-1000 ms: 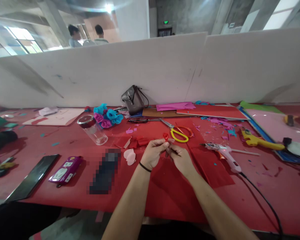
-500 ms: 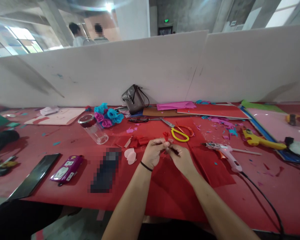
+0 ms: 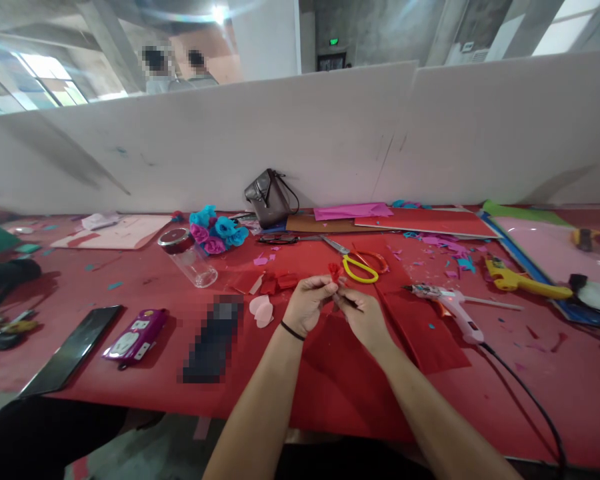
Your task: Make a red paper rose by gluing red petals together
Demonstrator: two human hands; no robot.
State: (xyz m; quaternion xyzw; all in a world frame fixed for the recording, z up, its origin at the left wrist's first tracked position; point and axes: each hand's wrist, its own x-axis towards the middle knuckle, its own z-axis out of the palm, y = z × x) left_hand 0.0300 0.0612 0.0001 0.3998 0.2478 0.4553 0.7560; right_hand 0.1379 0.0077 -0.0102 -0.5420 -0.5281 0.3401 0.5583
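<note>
My left hand, with a dark band at its wrist, pinches a small red paper flower between thumb and fingers. Close against it, my right hand also has its fingers closed at the flower's base. What lies right between the fingertips is hidden. Just beyond my hands are yellow-handled scissors. Red paper strips and pale pink paper petals lie to the left. Under my right forearm a red paper sheet is spread.
At right lie a pink glue gun with a cord and a yellow glue gun. A glass jar, blue and pink paper flowers, a purple power strip and phones are on the left. A bag leans on the white partition.
Almost nothing differs. Both hands keep their hold on the red paper flower, with only a slight shift of the fingers.
</note>
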